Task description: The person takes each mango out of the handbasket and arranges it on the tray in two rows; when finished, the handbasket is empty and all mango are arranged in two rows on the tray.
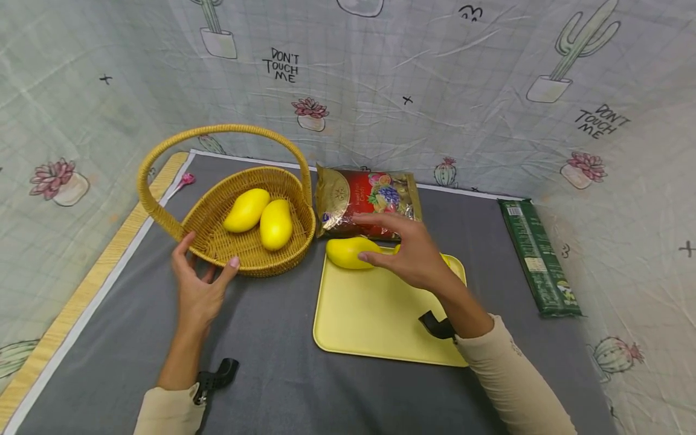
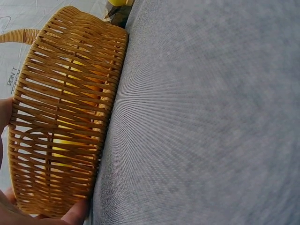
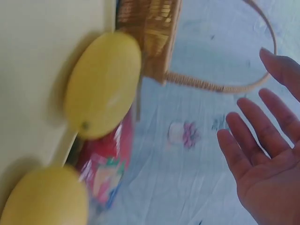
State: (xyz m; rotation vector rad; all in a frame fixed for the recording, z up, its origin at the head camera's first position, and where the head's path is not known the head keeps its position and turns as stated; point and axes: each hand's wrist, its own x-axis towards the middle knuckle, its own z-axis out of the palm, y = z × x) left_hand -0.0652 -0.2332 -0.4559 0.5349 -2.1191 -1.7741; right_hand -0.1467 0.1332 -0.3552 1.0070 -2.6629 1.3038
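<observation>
A wicker basket [image 1: 272, 264] with a tall hoop handle stands on the left, with two yellow mangoes [image 1: 247, 210] inside. My left hand [image 1: 200, 296] holds its near left side, thumb at the rim and fingers around the outer wall; in the left wrist view the mangoes show through the weave. My right hand [image 1: 410, 254] hovers over the far part of a yellow tray [image 1: 375, 314], fingers spread and palm bare. On the tray lies a mango [image 1: 350, 252] near that thumb. Another mango [image 3: 47, 199] shows in the right wrist view, mostly hidden by the hand from above.
Behind the tray lies a red and gold candy bag [image 1: 370, 199]. A long green packet [image 1: 538, 260] rests at the right. One small pink-tipped stick [image 1: 186, 179] lies left of the basket. Printed cloth [image 1: 370, 78] hangs behind the grey-covered table [image 1: 272, 362].
</observation>
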